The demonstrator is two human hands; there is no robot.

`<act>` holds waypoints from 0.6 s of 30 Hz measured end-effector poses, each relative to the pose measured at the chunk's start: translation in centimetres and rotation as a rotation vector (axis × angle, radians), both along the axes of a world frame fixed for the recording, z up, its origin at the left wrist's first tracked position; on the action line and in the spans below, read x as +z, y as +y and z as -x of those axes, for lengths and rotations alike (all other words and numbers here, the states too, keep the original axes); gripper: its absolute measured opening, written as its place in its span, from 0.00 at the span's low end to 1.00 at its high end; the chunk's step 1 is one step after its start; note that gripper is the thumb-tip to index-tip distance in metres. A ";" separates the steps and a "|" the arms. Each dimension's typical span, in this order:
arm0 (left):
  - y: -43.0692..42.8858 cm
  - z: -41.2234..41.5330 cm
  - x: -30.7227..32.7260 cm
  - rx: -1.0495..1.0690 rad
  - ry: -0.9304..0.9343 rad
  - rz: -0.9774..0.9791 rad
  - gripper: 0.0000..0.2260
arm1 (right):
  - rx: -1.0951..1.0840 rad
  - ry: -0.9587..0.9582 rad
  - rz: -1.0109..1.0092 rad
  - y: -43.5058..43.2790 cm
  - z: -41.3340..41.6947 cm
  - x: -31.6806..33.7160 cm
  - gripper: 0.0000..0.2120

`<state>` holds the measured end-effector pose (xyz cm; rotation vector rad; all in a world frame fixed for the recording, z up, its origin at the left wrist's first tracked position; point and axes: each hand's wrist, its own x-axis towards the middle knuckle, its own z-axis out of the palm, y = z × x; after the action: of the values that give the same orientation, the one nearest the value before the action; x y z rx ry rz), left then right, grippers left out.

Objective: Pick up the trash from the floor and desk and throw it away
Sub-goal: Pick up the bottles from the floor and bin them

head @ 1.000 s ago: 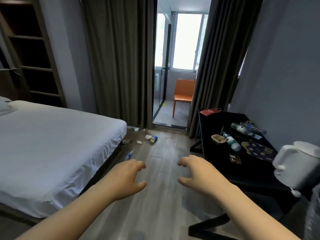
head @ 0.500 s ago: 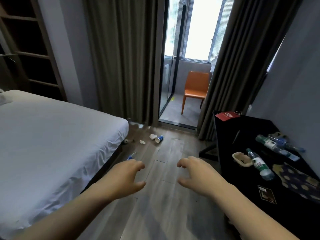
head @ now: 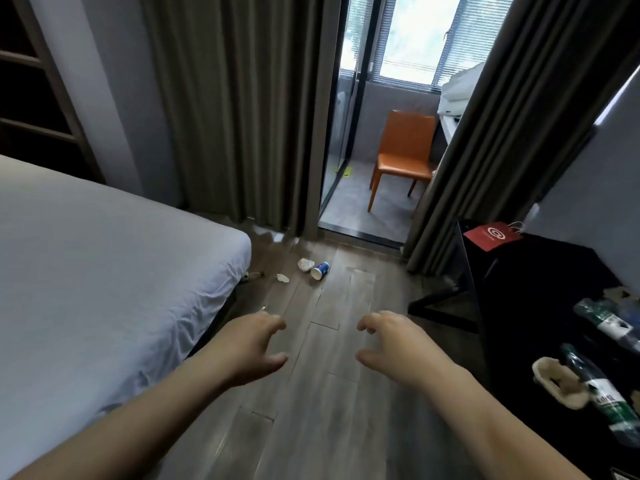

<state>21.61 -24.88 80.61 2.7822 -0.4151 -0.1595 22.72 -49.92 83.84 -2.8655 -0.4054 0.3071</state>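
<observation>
Trash lies on the wooden floor ahead: a tipped blue-and-white paper cup (head: 320, 270), a crumpled white cup (head: 305, 264), a small white paper scrap (head: 283, 278) and a small dark item (head: 254, 275) by the bed corner. On the black desk (head: 512, 289) at right lie plastic water bottles (head: 609, 400) (head: 610, 320) and a crumpled beige wrapper (head: 559, 382). My left hand (head: 249, 344) and right hand (head: 398, 344) hover over the floor with loosely curled fingers, holding nothing, well short of the floor trash.
A white bed (head: 86, 278) fills the left. Dark curtains (head: 235, 109) flank a glass doorway leading to an orange chair (head: 403, 157). A red paper bag (head: 493, 235) sits on the desk's far corner. More white scraps (head: 270, 232) lie at the curtain's foot.
The view has advanced down the room and tilted down; the floor trash and doorway are nearer, the kettle has left the view. Both hands keep the same empty pose.
</observation>
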 end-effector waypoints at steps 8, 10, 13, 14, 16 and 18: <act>2.2 -10.8 -2.3 0.026 0.041 -0.007 0.22 | 0.037 0.045 0.013 2.2 -11.6 -2.0 0.23; 2.5 -13.8 -3.0 0.039 0.053 -0.024 0.21 | 0.054 0.064 0.015 2.6 -14.8 -2.7 0.23; 2.7 -18.9 -4.2 0.068 0.077 -0.030 0.20 | 0.073 0.076 0.002 2.6 -20.5 -3.9 0.23; 2.6 -20.7 -4.5 0.079 0.086 -0.040 0.20 | 0.074 0.082 -0.004 2.5 -22.5 -4.2 0.23; 2.2 -24.6 -4.9 0.100 0.103 -0.060 0.20 | 0.082 0.102 -0.011 2.0 -26.8 -4.6 0.23; 1.5 -28.6 -5.2 0.119 0.130 -0.055 0.20 | 0.097 0.121 -0.011 1.5 -31.1 -5.1 0.23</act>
<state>50.22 -23.34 75.38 2.8208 -0.2150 -0.3255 53.86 -48.46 78.78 -2.8039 -0.5214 0.4907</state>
